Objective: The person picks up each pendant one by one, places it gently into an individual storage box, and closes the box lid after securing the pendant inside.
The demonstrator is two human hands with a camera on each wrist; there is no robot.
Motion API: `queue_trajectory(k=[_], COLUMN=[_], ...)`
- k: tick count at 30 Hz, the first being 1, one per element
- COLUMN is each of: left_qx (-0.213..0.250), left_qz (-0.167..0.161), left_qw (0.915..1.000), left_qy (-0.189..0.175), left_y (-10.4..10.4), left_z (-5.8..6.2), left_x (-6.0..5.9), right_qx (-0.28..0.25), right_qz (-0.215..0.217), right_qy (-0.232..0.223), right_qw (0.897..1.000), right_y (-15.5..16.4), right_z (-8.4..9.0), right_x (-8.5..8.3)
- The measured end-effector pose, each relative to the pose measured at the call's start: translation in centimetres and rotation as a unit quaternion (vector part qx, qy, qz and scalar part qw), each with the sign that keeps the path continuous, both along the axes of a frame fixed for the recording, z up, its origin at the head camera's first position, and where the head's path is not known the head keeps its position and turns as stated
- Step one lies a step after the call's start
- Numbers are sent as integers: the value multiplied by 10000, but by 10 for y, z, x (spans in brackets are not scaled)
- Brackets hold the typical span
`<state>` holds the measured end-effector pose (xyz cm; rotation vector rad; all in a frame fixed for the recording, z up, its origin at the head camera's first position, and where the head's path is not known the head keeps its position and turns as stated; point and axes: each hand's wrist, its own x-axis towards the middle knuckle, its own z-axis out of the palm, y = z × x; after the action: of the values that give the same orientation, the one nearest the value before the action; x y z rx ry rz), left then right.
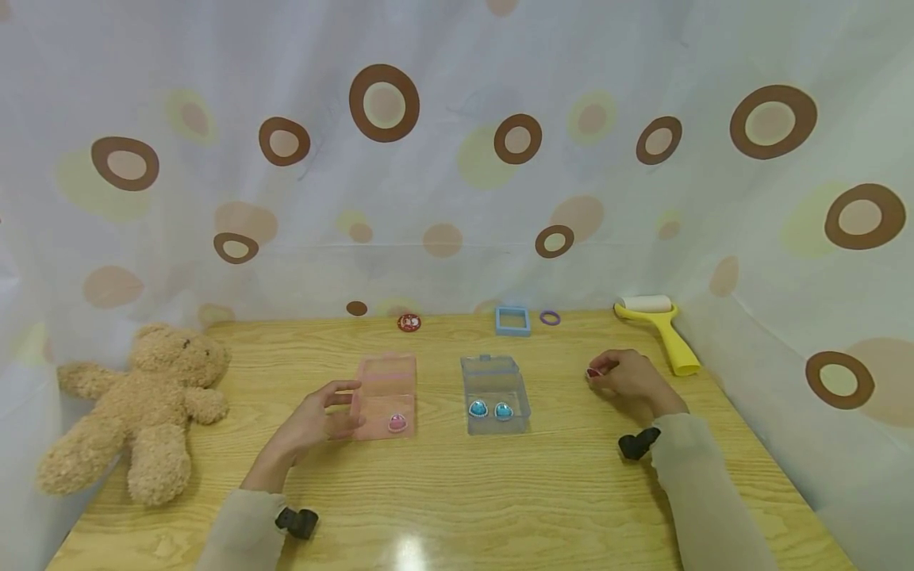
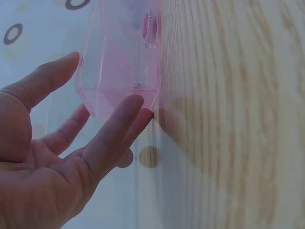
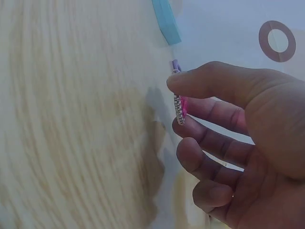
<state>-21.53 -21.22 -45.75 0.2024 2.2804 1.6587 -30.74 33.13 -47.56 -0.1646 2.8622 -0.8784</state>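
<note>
Beside the pink clear box [image 1: 367,408], my left hand [image 1: 317,424] has its thumb and fingers spread loosely, with fingertips at the box's left side. Whether they press on it I cannot tell. The box stands with its lid raised, and a pink gem with a beaded rim [image 1: 397,423] lies inside. At the right, my right hand [image 1: 631,377] pinches another pink gem [image 3: 184,106] with a silvery beaded rim between thumb and fingers, just above the table. Two blue gems [image 1: 478,408] sit side by side in the lid-up grey-blue clear box [image 1: 530,408] between the hands.
A teddy bear [image 1: 153,404] lies at the left of the wooden table [image 1: 457,492]. Along the back are a round red piece [image 1: 409,322], a blue square frame [image 1: 512,331], a purple ring [image 1: 550,312] and a yellow-handled roller [image 1: 674,341]. A patterned curtain [image 1: 443,190] hangs behind.
</note>
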Motion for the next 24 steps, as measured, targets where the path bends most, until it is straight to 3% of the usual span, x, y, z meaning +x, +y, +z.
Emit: queue_trajectory(k=[12,24], left_qx=[-65,-25], left_qz=[160,143], left_qw=[9998,9999], left_qy=[-64,-65], left_y=[1,0], left_z=[-6,-3], left_x=[-3,-2], right_qx=[-300,-468], right_qz=[344,783], right_qy=[284,673], right_qw=[9986,9936], right_y=[-20,-57], right_z=[16,33], right_x=[2,2])
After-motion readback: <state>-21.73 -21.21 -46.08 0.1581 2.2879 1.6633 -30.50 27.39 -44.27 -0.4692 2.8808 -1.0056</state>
